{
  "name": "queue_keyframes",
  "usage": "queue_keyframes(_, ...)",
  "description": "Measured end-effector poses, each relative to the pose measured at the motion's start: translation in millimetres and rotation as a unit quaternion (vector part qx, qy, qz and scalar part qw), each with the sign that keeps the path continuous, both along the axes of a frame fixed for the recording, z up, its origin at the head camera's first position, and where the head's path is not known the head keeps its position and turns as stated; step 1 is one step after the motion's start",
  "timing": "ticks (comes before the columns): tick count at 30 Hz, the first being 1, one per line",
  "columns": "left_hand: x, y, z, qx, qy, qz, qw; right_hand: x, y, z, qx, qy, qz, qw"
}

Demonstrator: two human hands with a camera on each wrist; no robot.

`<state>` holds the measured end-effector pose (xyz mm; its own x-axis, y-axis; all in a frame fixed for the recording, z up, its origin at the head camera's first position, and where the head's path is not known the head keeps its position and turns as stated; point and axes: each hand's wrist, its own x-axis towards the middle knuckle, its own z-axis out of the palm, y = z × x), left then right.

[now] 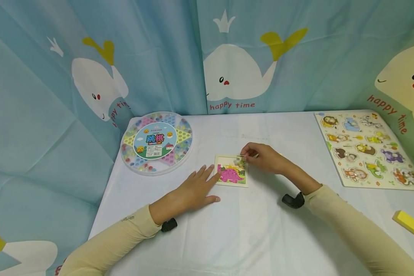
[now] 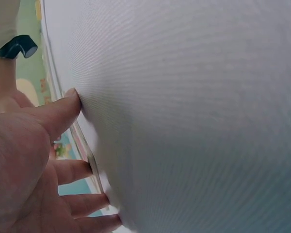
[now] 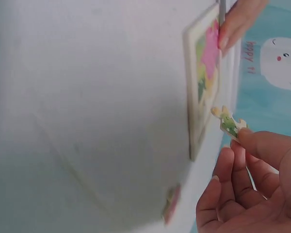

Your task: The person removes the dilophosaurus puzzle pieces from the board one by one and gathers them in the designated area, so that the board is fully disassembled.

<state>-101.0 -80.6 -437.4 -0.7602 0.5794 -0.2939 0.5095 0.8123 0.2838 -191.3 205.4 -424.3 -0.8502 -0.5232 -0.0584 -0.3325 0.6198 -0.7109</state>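
Observation:
A small square jigsaw puzzle board (image 1: 232, 185) with a pale frame and a pink dinosaur picture lies on the white table. My left hand (image 1: 194, 191) rests with spread fingers on the table, its fingertips at the board's left side. Over the board's upper right corner, my right hand (image 1: 263, 159) pinches a green and cream puzzle piece (image 3: 228, 124) between thumb and fingers, raised above the surface. The right wrist view shows another loose puzzle piece (image 3: 171, 204) on the table near the board; my right hand mostly hides that spot in the head view.
A round Chinese checkers set (image 1: 155, 142) with marbles stands at the back left. At the right lies a large animal peg puzzle (image 1: 365, 149), and in front of it a yellow block (image 1: 410, 224). A whale-print curtain (image 1: 179, 69) surrounds the table.

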Motion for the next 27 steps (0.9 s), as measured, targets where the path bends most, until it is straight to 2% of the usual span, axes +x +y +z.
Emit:
queue_keyframes(7, -0.3, 0.0, -1.0, 0.001, -0.001, 0.0, 1.0, -4.4, 24.2, 21.8, -0.008, -0.02, -0.042, 0.9989)
queue_keyframes(14, -0.8, -0.2, -0.3, 0.002, -0.002, -0.001, 1.0, -8.6, 74.0, 38.3, 0.025, 0.004, -0.067, 0.9975)
queue_keyframes(19, -0.8, 0.0, 0.6, 0.004, -0.003, 0.0, 1.0, -11.1, 116.3, 39.0, 0.048, -0.014, -0.078, 0.9957)
queue_keyframes(27, 0.3, -0.3, 0.1, 0.005, 0.002, -0.003, 1.0, -11.6, 163.4, 24.7, 0.101, -0.098, -0.084, 0.9865)
